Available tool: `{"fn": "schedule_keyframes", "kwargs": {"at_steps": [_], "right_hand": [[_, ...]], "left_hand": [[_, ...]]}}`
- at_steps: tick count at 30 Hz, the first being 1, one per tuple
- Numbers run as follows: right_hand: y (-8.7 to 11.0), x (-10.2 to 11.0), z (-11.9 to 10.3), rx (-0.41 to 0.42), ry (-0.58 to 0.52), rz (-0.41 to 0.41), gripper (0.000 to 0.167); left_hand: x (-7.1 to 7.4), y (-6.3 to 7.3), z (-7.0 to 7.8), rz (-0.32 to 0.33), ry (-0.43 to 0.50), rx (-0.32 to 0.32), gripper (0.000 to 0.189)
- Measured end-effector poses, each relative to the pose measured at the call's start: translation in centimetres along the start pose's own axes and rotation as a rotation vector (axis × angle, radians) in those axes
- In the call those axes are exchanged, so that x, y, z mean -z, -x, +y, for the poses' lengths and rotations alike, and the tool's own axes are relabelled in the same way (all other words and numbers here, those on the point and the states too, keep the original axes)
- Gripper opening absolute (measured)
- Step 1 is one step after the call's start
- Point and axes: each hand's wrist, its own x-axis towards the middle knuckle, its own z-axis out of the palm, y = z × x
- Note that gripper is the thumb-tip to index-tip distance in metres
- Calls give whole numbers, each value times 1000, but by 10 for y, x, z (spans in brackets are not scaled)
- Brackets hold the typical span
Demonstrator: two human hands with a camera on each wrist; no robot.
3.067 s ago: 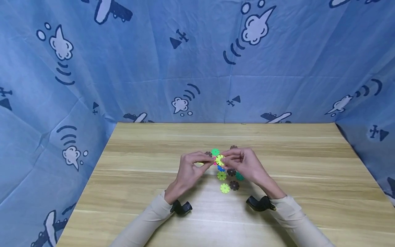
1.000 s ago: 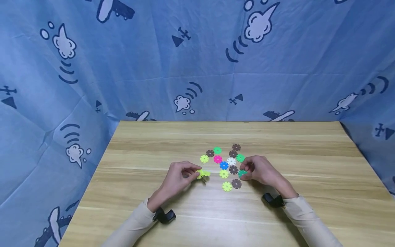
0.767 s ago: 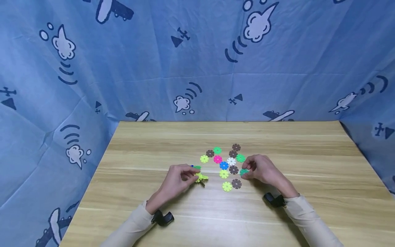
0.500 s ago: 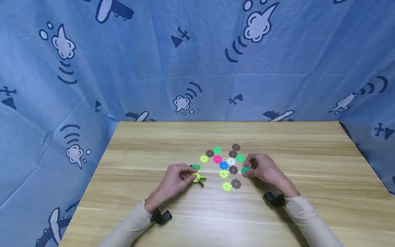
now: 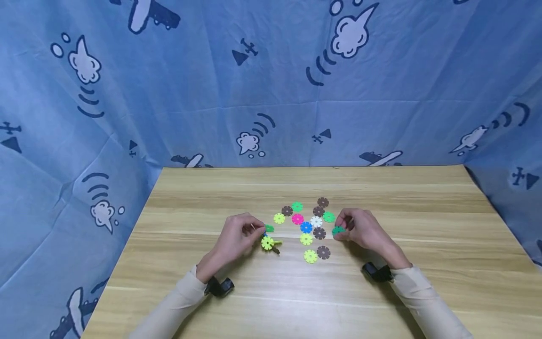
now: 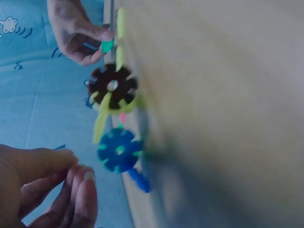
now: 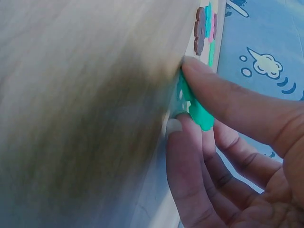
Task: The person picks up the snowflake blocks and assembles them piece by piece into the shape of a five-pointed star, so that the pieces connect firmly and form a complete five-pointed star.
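My left hand (image 5: 235, 240) hovers by a joined cluster of slotted interlocking discs (image 5: 267, 243) in yellow, green, blue and brown that stands on the table. In the left wrist view a gap separates its loosely curled fingers from the blue disc (image 6: 118, 149) of that cluster, and nothing shows between thumb and fingertips. Thumb and fingers of my right hand (image 5: 364, 230) pinch a loose green disc (image 7: 199, 114) at the right side of the spread pieces. That disc is tilted on edge, close to the tabletop.
Several loose discs lie flat between the hands, among them a pink one (image 5: 298, 219), a white one (image 5: 315, 221), a blue one (image 5: 306, 227) and a brown one (image 5: 323, 252). The wooden table (image 5: 271, 301) ends at a blue patterned curtain (image 5: 279, 84) behind.
Both hands worked together on the cluster at first, then parted. The left hand set the cluster down at left and released it. The right hand took the green disc and drew it slightly right.
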Motion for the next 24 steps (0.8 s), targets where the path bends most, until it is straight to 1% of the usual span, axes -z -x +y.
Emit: {"fn": "schedule_keyframes", "kwargs": {"at_steps": [3,6,9,11,13,17,20,22,24], "right_hand": [[0,2,0,-7,-3,15,25],[-1,3,2,-9,-5,29,20],[0,3,4,-8,-13,34,18],[1,3,5,-4,-18,36,18],[2,3,5,0,-25,38,19],[3,2,5,1,-29,41,19],[3,2,5,-9,-30,43,19],[3,3,4,-10,-27,47,19],[3,3,4,-6,-25,52,19]], "left_hand": [[4,-16,1,6,-2,21,6],[4,-34,0,-6,-4,48,8],[-2,-49,-2,-50,-12,74,11],[-8,-56,-4,-89,-23,75,14],[-14,-61,-5,-128,-35,77,18],[-24,-63,-3,-188,-91,119,28],[-28,-62,1,-208,-158,159,34],[-30,-62,2,-213,-201,171,35],[-30,-63,3,-209,-222,177,34]]}}
